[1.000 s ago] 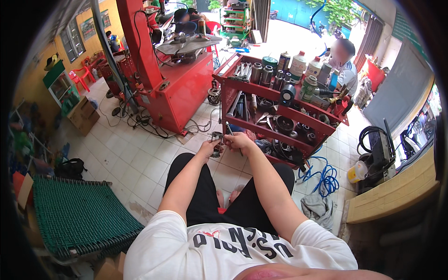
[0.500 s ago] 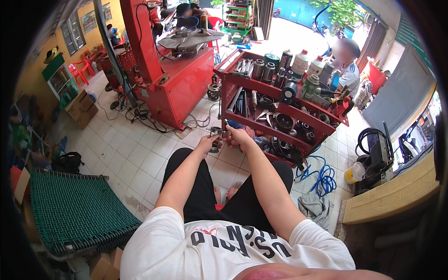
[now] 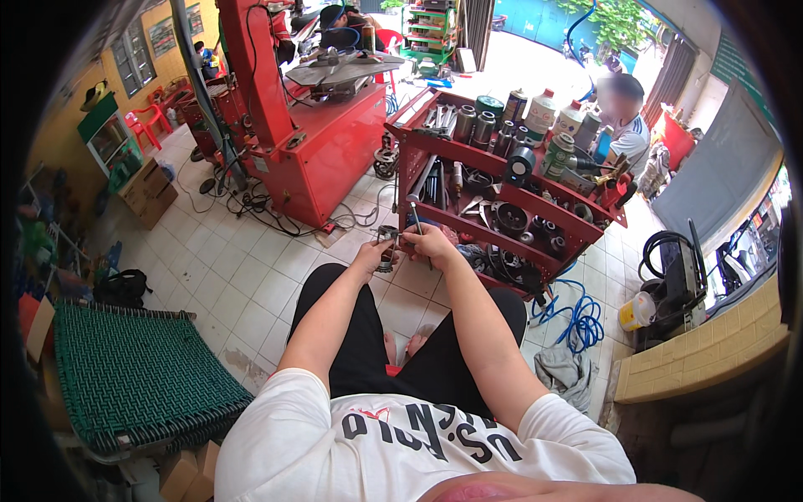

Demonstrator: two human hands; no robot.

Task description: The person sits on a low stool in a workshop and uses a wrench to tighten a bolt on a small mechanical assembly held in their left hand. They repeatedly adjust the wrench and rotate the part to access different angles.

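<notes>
Out in front of my knees, my left hand [image 3: 369, 258] is closed around a small, open-framed metal part [image 3: 386, 238]. Its exact kind is too small to make out. Close beside it, my right hand [image 3: 432, 244] grips a slim metal rod-like tool [image 3: 416, 214] that stands nearly upright, its tip pointing away from me. The fingers of my right hand meet the metal part at its right side. Both hands are just left of the lower end of a red tool cart [image 3: 405, 180].
Sockets, spray cans and bottles [image 3: 540, 113] crowd the cart's top. A red machine [image 3: 335, 159] stands ahead left, with black cables on the tiles. Blue hose [image 3: 581, 322] coils at right, near a grey cloth [image 3: 565, 372]. Left is a green woven lounger [image 3: 134, 368]. A person [image 3: 627, 125] sits beyond the cart.
The slim tool in my right hand has swung more upright, and more of its length shows. My right hand has turned slightly; my left hand keeps its hold on the metal part.
</notes>
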